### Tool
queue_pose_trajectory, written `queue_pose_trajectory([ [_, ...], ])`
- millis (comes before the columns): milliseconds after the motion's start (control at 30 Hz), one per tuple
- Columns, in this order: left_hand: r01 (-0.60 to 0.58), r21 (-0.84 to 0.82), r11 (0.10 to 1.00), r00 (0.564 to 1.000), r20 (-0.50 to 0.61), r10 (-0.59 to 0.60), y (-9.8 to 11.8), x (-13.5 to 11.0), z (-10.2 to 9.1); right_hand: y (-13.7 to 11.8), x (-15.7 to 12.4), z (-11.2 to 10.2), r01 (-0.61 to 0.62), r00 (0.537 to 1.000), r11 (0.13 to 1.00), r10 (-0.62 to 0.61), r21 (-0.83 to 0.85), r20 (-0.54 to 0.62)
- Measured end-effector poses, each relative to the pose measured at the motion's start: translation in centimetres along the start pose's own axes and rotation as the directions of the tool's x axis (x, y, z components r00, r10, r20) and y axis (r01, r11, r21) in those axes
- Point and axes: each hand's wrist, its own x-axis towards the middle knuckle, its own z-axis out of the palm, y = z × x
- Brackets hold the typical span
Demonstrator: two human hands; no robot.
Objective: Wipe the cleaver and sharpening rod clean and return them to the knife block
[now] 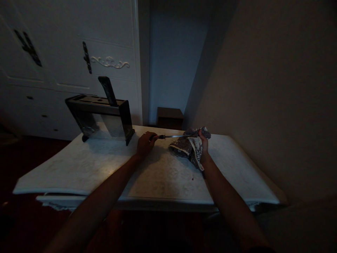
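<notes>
Slim metal tool held between two hands, to the right of the knife holder

The knife holder (pixel 102 110), dark-framed with a paler middle panel, stands upright on a white table (pixel 163 182) and serves as the reference point. One black handle (pixel 107 90) rises, tilted, from its top. Just right of the holder, the left hand (pixel 146 143) is closed on the dark grip of a slim metal tool (pixel 174 136); whether this is a rod or a blade seen edge-on cannot be told. The shaft points away from the holder, its far end hidden in a grey-and-white patterned cloth (pixel 184 146). The right hand (pixel 204 142), farther from the holder, is clamped on this cloth around the shaft's end; the two hands are apart. Behind the holder stands a white cabinet (pixel 110 35) with scrolled relief; right of and beyond it, a low brown box-like unit (pixel 170 114). Any lettering on the holder is too dim to read.
</notes>
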Motion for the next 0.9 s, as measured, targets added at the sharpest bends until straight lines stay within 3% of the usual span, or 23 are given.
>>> queue_pose_trajectory([
  [233,0.127,-0.074,0.989,0.991,0.054,-0.123,0.4,0.0,0.3,-0.2,-1.6,1.5,-0.059,0.995,0.998,0.058,0.01,0.085],
  [467,0.142,-0.105,0.984,0.99,0.036,-0.139,0.7,0.3,0.7,-0.5,-1.5,1.5,0.001,1.0,0.999,-0.001,0.041,0.014],
  [900,0.167,-0.123,0.978,0.986,0.029,-0.165,0.6,0.3,1.1,-0.4,-1.6,0.7,-0.076,0.997,0.997,0.077,-0.025,0.016],
])
